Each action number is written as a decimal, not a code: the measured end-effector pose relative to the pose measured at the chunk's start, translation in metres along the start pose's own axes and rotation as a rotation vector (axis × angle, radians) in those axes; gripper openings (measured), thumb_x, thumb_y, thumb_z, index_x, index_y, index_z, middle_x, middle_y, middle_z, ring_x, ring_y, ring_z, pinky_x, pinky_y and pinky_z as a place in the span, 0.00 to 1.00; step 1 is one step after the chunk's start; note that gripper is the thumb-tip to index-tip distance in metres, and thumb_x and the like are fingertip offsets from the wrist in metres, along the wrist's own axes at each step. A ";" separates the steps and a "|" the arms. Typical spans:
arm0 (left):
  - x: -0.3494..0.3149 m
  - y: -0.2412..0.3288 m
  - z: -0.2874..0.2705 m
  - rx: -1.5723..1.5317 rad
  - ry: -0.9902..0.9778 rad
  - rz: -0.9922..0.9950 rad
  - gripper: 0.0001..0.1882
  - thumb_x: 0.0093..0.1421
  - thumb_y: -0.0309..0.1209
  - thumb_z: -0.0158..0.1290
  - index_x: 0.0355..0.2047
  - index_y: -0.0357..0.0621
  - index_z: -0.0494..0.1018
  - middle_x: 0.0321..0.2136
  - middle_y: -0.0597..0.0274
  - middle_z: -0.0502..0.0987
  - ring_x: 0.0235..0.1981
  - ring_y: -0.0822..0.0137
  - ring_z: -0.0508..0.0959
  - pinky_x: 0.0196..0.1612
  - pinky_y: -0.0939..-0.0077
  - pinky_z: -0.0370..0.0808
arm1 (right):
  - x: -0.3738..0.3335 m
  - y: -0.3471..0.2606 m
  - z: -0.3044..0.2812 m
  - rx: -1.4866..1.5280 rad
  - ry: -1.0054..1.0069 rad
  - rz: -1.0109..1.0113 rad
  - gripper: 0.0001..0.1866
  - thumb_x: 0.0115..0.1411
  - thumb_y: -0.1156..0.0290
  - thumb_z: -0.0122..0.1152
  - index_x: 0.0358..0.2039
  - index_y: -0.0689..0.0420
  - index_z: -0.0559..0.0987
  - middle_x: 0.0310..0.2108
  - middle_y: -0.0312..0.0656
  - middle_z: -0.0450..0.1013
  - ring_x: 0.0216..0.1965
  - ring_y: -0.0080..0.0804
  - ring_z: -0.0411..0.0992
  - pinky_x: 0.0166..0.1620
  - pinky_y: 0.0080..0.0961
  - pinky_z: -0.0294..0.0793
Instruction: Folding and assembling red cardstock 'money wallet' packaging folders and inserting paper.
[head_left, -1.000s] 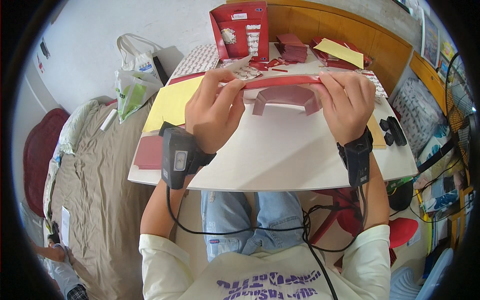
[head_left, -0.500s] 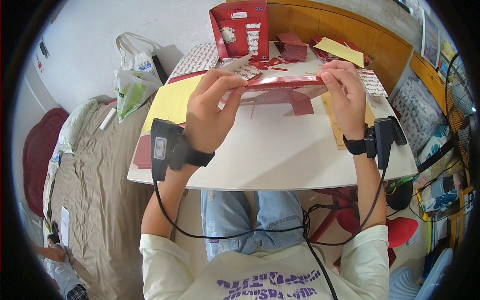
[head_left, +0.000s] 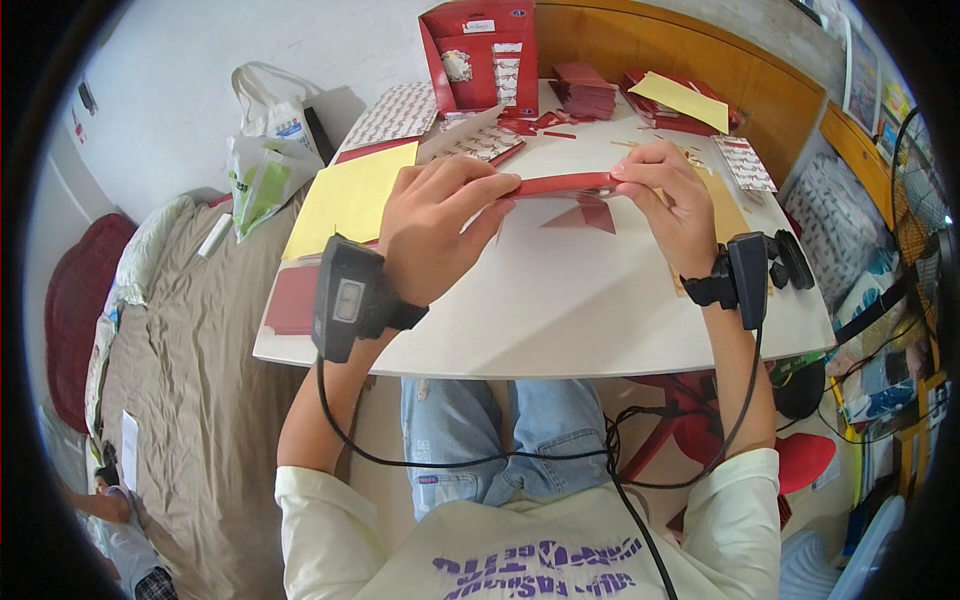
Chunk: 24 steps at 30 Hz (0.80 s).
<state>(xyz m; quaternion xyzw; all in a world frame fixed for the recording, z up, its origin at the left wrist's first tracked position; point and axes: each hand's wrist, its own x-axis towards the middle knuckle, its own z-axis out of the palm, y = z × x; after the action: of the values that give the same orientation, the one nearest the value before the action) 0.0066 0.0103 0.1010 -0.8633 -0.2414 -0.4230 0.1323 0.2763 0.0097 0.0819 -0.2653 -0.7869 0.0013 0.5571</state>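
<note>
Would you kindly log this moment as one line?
left hand: pinches red piece at left end | right hand: pinches right end | red piece: held above white table

Both hands (head_left: 437, 228) (head_left: 676, 208) hide the ends of the red card piece (head_left: 565, 184), and the dark right rim cuts off the fan (head_left: 918, 205).

We see the room in bright, soft light, with a faint diagonal shadow lying across the white table (head_left: 450, 335) from six toward two o'clock, and the tote bag (head_left: 270, 122) at ten o'clock shading the wall (head_left: 370, 40) on its three o'clock side. Our fisheye lens bows the table's near edge at six and the wooden headboard (head_left: 680, 60) at one, while black darkens the corners. The middle looks fairly sharp to us; the fan (head_left: 915, 170) near half past two appears softer.
</note>
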 end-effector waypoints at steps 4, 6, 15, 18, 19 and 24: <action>-0.001 -0.006 0.007 0.028 0.064 0.059 0.14 0.52 0.22 0.60 0.41 0.46 0.78 0.36 0.61 0.79 0.36 0.62 0.78 0.41 0.69 0.72 | 0.000 -0.003 0.003 0.001 0.036 0.002 0.06 0.53 0.79 0.66 0.33 0.58 0.81 0.35 0.38 0.73 0.36 0.31 0.72 0.41 0.24 0.70; -0.001 -0.005 0.010 -0.006 0.062 0.063 0.14 0.52 0.24 0.60 0.40 0.46 0.78 0.35 0.62 0.79 0.34 0.61 0.78 0.40 0.70 0.72 | 0.000 -0.004 0.004 0.017 0.028 0.004 0.06 0.52 0.79 0.66 0.33 0.58 0.81 0.35 0.38 0.72 0.36 0.31 0.72 0.41 0.24 0.71; 0.001 0.005 0.016 0.145 0.080 0.095 0.15 0.46 0.21 0.61 0.37 0.42 0.77 0.35 0.62 0.78 0.34 0.62 0.78 0.40 0.70 0.73 | 0.000 -0.002 0.007 0.068 0.036 -0.034 0.08 0.51 0.81 0.66 0.33 0.58 0.81 0.35 0.38 0.72 0.36 0.29 0.72 0.40 0.23 0.71; 0.000 0.006 0.019 0.210 0.182 0.136 0.16 0.44 0.21 0.61 0.36 0.41 0.77 0.35 0.61 0.78 0.35 0.62 0.79 0.41 0.70 0.73 | 0.001 -0.005 0.009 0.068 0.047 -0.046 0.08 0.51 0.82 0.66 0.33 0.58 0.81 0.35 0.38 0.72 0.37 0.30 0.72 0.40 0.23 0.72; 0.001 0.007 0.020 0.209 0.182 0.136 0.16 0.44 0.21 0.61 0.36 0.41 0.77 0.35 0.61 0.78 0.35 0.62 0.79 0.41 0.70 0.73 | 0.002 -0.006 0.009 0.065 0.053 -0.055 0.09 0.51 0.82 0.66 0.33 0.58 0.81 0.35 0.38 0.72 0.37 0.30 0.72 0.40 0.23 0.72; 0.005 0.012 0.015 0.346 0.258 0.246 0.18 0.41 0.20 0.61 0.36 0.40 0.77 0.34 0.59 0.77 0.36 0.62 0.78 0.39 0.70 0.74 | 0.004 -0.008 0.008 0.058 0.085 -0.105 0.09 0.50 0.82 0.67 0.34 0.58 0.81 0.36 0.38 0.72 0.37 0.30 0.72 0.41 0.23 0.72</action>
<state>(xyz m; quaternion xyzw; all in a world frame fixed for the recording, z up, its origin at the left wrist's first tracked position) 0.0261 0.0079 0.0958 -0.7896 -0.1845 -0.4627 0.3584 0.2650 0.0068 0.0847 -0.2072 -0.7749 -0.0161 0.5969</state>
